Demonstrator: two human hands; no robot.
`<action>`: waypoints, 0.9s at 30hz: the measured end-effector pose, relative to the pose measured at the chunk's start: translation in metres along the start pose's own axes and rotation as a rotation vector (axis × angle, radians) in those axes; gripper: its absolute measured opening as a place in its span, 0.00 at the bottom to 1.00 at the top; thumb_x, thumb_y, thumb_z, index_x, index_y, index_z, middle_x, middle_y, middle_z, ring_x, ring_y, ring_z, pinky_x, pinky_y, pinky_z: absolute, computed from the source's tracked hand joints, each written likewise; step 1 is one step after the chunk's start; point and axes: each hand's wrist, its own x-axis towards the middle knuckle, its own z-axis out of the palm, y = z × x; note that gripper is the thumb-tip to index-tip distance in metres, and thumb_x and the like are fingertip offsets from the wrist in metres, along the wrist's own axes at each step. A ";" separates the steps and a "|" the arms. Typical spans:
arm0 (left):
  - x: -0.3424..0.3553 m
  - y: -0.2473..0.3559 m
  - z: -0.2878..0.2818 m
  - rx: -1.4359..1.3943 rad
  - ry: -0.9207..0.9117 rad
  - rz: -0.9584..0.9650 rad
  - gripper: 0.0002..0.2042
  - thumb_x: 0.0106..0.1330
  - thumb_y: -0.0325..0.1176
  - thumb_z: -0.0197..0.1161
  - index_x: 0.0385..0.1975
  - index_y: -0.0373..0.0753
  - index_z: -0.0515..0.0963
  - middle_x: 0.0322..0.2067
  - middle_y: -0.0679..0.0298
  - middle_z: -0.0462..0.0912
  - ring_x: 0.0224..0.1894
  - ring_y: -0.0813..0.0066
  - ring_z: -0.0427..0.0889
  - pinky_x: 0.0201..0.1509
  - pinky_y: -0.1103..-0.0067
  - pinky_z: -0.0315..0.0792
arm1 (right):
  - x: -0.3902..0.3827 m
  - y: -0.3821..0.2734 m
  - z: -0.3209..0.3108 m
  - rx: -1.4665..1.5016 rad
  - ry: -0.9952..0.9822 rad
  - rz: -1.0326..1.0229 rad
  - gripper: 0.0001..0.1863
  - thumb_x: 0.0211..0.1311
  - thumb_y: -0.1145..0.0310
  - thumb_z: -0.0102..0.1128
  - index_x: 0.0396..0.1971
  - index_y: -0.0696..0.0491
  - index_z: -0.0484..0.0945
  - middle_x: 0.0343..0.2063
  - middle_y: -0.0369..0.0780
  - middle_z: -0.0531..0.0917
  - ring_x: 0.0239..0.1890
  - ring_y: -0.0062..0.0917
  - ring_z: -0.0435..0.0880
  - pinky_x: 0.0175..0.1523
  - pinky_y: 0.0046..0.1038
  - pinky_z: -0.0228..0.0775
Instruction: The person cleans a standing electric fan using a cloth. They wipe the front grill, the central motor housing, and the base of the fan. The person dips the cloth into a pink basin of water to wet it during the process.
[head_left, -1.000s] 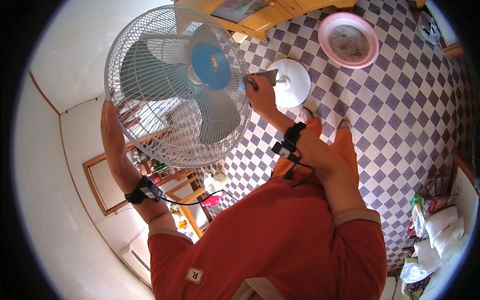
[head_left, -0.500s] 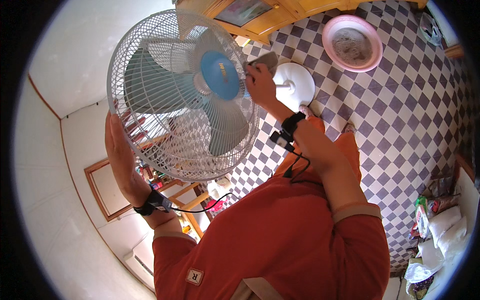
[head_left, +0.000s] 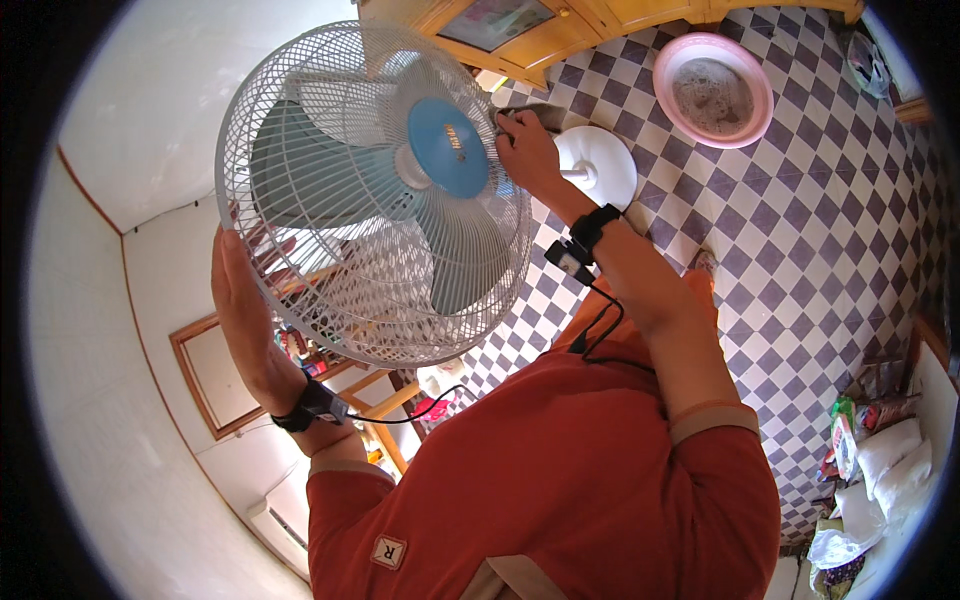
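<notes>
Along the lower edge of the view, the wearer's red shirt (head_left: 545, 470) is occupying the foreground, with both forearms (head_left: 650, 285) extending from its short sleeves. Black straps (head_left: 597, 225) with cabled modules (head_left: 568, 260) are encircling the two wrists. Beyond the wrists, the electric fan (head_left: 375, 195) is facing the wearer at upper left of centre, its pale wire guard (head_left: 400, 335) enclosing blue-green blades (head_left: 465, 260) and a blue centre disc (head_left: 447, 147). The left hand (head_left: 240, 285) is bearing against the guard's left rim with its digits extending nearly straight; the rim is hiding some fingers, so how far they are closing cannot be told. The right hand (head_left: 530, 158) is resting at the guard's opposite side: its fingers (head_left: 515, 122) are curling inward and pinching a grey cloth (head_left: 547, 114), which is projecting past the knuckles. Behind the right hand, a white round base (head_left: 612, 165) is standing on the chequered floor (head_left: 790, 260). Farther out, a pink basin (head_left: 761, 95) is holding cloudy, frothy liquid (head_left: 712, 95), and a yellow-brown wooden cabinet (head_left: 575, 40) is bordering the floor at the top. White bundles (head_left: 890, 445) are lying at the far right.
</notes>
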 end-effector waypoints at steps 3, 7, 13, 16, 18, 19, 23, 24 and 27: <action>0.000 -0.006 -0.005 0.012 0.016 -0.007 0.25 0.72 0.47 0.41 0.58 0.34 0.65 0.45 0.56 0.78 0.41 0.67 0.82 0.42 0.77 0.77 | -0.008 -0.018 -0.006 0.014 0.007 -0.092 0.16 0.51 0.68 0.53 0.42 0.49 0.78 0.39 0.44 0.73 0.41 0.39 0.76 0.43 0.39 0.71; 0.003 -0.015 -0.007 0.023 -0.012 0.071 0.27 0.71 0.51 0.42 0.57 0.32 0.66 0.44 0.55 0.78 0.42 0.67 0.82 0.44 0.75 0.77 | -0.016 -0.029 -0.015 0.024 0.009 -0.119 0.16 0.51 0.68 0.53 0.42 0.49 0.78 0.37 0.44 0.73 0.39 0.40 0.76 0.42 0.39 0.71; 0.008 -0.027 -0.016 0.063 0.001 0.115 0.26 0.71 0.51 0.43 0.57 0.34 0.66 0.45 0.54 0.78 0.43 0.65 0.82 0.43 0.74 0.76 | -0.014 -0.024 -0.016 0.052 -0.022 -0.151 0.17 0.50 0.71 0.55 0.43 0.51 0.78 0.38 0.44 0.73 0.41 0.40 0.76 0.43 0.39 0.71; 0.008 -0.024 -0.017 0.079 -0.029 0.115 0.26 0.71 0.50 0.42 0.58 0.34 0.65 0.45 0.54 0.78 0.42 0.65 0.82 0.42 0.74 0.76 | -0.013 -0.020 -0.016 0.049 -0.045 -0.108 0.17 0.48 0.72 0.56 0.42 0.51 0.79 0.37 0.43 0.74 0.42 0.38 0.76 0.44 0.38 0.71; 0.009 -0.020 -0.016 0.104 -0.029 0.101 0.26 0.71 0.50 0.42 0.58 0.34 0.65 0.45 0.54 0.78 0.42 0.65 0.82 0.42 0.73 0.76 | -0.004 -0.012 -0.015 -0.042 -0.071 0.007 0.18 0.48 0.72 0.57 0.42 0.50 0.79 0.37 0.42 0.74 0.42 0.38 0.75 0.44 0.37 0.71; 0.008 -0.020 -0.016 0.077 -0.021 0.101 0.24 0.72 0.47 0.41 0.57 0.33 0.66 0.45 0.56 0.77 0.43 0.69 0.79 0.44 0.76 0.73 | -0.002 -0.013 -0.015 -0.072 -0.060 -0.057 0.18 0.48 0.72 0.57 0.42 0.49 0.80 0.37 0.42 0.74 0.41 0.38 0.75 0.43 0.38 0.70; 0.001 -0.014 -0.009 -0.022 -0.017 0.080 0.21 0.74 0.41 0.40 0.55 0.30 0.68 0.43 0.61 0.77 0.44 0.77 0.75 0.49 0.81 0.68 | -0.012 -0.023 -0.015 0.045 -0.027 -0.212 0.16 0.48 0.72 0.57 0.40 0.49 0.80 0.36 0.43 0.74 0.41 0.39 0.76 0.43 0.39 0.70; 0.001 -0.010 -0.006 -0.043 -0.023 0.077 0.21 0.74 0.41 0.40 0.55 0.31 0.68 0.43 0.61 0.77 0.44 0.77 0.75 0.49 0.81 0.68 | -0.010 -0.014 -0.013 0.024 -0.024 -0.148 0.16 0.48 0.71 0.57 0.40 0.50 0.80 0.37 0.42 0.74 0.41 0.38 0.76 0.43 0.38 0.71; 0.002 -0.009 -0.008 -0.007 -0.023 0.062 0.21 0.74 0.41 0.40 0.56 0.31 0.67 0.44 0.60 0.77 0.44 0.77 0.75 0.51 0.80 0.69 | 0.001 -0.004 -0.013 -0.014 -0.067 -0.035 0.16 0.49 0.70 0.57 0.41 0.52 0.80 0.39 0.42 0.75 0.42 0.38 0.76 0.45 0.36 0.71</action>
